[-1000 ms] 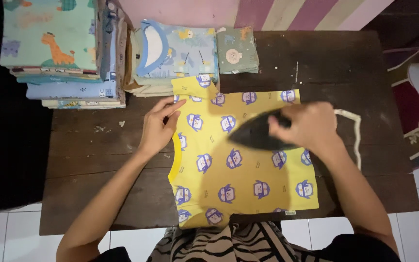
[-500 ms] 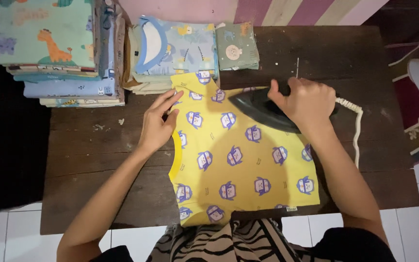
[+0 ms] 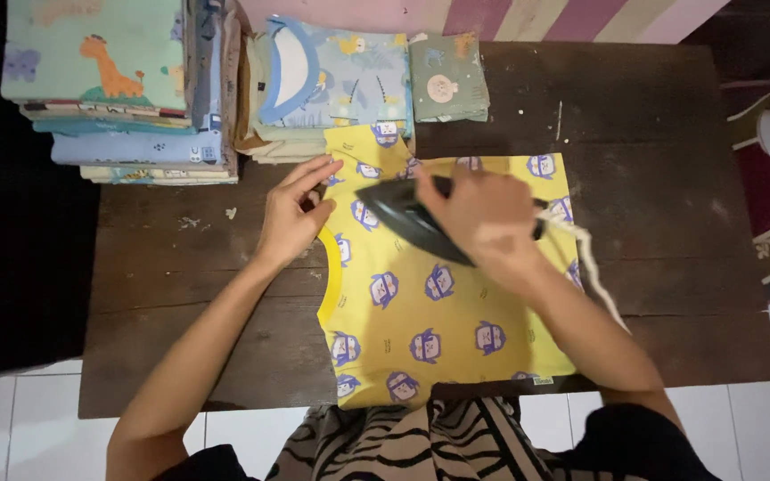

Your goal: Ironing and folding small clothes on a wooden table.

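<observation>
The right hand (image 3: pixel 483 214) grips the iron (image 3: pixel 407 218), fingers wrapped round its handle, and has slid it left across the yellow shirt (image 3: pixel 443 294) toward the collar since half a second ago. The left hand (image 3: pixel 294 218) stays flat, fingers loosely spread, pinning the shirt's collar edge on the table (image 3: pixel 670 178).

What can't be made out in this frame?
Head view:
- Soleplate of the black iron: faces down onto the yellow shirt.
- Iron's handle: covered by the right hand, which is motion-blurred.
- White cord: far end passes behind the right forearm.
- Folded clothes stack: cut by the top edge.
</observation>
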